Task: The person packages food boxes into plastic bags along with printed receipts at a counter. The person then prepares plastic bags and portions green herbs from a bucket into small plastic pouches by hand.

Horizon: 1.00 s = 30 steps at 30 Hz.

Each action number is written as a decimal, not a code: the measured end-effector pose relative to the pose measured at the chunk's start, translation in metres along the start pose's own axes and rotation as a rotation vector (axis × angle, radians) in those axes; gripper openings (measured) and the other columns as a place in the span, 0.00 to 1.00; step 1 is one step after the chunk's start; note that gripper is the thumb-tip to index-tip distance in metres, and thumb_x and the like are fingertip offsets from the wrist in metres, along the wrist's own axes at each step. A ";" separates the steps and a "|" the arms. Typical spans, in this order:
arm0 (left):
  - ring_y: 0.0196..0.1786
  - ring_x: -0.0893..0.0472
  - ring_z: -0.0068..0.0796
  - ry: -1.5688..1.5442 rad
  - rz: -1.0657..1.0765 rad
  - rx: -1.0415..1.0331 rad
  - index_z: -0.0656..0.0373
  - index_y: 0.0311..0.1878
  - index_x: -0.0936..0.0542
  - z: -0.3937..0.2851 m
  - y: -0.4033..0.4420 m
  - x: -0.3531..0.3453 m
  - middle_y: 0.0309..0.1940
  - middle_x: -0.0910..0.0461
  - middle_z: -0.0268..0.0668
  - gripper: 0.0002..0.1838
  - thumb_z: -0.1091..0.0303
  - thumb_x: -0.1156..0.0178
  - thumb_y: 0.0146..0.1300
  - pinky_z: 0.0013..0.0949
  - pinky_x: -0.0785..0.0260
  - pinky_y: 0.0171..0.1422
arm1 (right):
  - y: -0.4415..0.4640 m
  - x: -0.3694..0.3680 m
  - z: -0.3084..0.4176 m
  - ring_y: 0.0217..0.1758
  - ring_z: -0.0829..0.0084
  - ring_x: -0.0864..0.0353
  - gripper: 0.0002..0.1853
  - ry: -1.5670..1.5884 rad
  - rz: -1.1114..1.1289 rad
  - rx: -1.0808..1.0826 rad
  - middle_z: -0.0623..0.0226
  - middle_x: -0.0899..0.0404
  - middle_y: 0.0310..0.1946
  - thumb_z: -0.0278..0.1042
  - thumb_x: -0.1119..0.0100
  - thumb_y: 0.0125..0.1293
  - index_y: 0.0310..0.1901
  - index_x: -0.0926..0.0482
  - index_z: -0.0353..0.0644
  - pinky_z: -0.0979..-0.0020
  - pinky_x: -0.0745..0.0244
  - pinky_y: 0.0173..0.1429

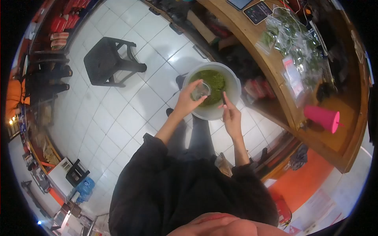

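Observation:
A white bucket [235, 87] stands below my hands, partly filled with a green, crumbly material [212, 78]. My left hand [187, 100] is closed around a small clear cup [202, 91], tilted over the left side of the bucket. The cup looks see-through, and I cannot tell whether anything is in it. At the bucket's right side, my right hand [232, 116] grips a thin dark utensil [224, 99] with the index finger stretched along it. The utensil's working end is too small to make out.
A black stool [104, 63] stands on the white tiled floor to the left. On the wooden counter [283, 106] at the right lie a phone [258, 12], clear plastic bags with green contents [293, 35] and a pink tumbler [321, 118]. A blue water jug [85, 188] is at lower left.

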<state>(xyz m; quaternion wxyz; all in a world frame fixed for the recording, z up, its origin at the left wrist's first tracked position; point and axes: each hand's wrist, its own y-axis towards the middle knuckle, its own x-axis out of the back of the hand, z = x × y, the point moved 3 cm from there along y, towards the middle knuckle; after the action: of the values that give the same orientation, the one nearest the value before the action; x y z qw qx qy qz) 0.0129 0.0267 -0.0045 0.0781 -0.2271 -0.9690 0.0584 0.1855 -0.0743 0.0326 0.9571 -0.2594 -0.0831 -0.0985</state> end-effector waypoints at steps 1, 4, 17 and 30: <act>0.64 0.29 0.38 0.035 0.003 -0.008 0.55 0.62 0.31 0.001 0.002 0.001 0.61 0.29 0.43 0.32 0.69 0.31 0.51 0.40 0.47 0.73 | -0.001 -0.004 0.007 0.34 0.65 0.24 0.27 -0.128 -0.036 0.136 0.60 0.23 0.36 0.23 0.54 0.66 0.67 0.35 0.49 0.75 0.30 0.42; 0.64 0.29 0.39 0.106 -0.015 -0.060 0.56 0.61 0.30 0.002 0.002 -0.012 0.60 0.28 0.43 0.32 0.69 0.32 0.51 0.41 0.48 0.74 | -0.012 0.000 0.015 0.37 0.59 0.22 0.33 -0.306 -0.096 0.311 0.54 0.23 0.35 0.13 0.56 0.59 0.67 0.36 0.46 0.68 0.28 0.43; 0.60 0.26 0.41 0.154 -0.057 -0.186 0.58 0.61 0.30 -0.003 0.007 -0.014 0.58 0.26 0.39 0.30 0.71 0.34 0.52 0.44 0.51 0.75 | -0.016 -0.010 0.020 0.41 0.54 0.25 0.31 -0.471 -0.236 0.314 0.53 0.29 0.39 0.15 0.51 0.61 0.67 0.37 0.44 0.63 0.29 0.49; 0.59 0.25 0.32 -0.099 -0.137 -0.062 0.62 0.60 0.30 -0.004 -0.010 -0.031 0.57 0.26 0.42 0.27 0.75 0.36 0.56 0.33 0.34 0.64 | 0.018 -0.032 0.017 0.41 0.54 0.26 0.09 -0.185 -0.173 0.322 0.55 0.28 0.41 0.30 0.42 0.63 0.41 0.26 0.35 0.63 0.29 0.46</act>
<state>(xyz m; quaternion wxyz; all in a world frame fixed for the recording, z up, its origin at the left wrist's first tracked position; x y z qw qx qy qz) 0.0364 0.0040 -0.0027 0.0270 -0.1595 -0.9862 0.0340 0.1568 -0.0452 0.0314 0.9625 -0.1029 -0.2072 -0.1414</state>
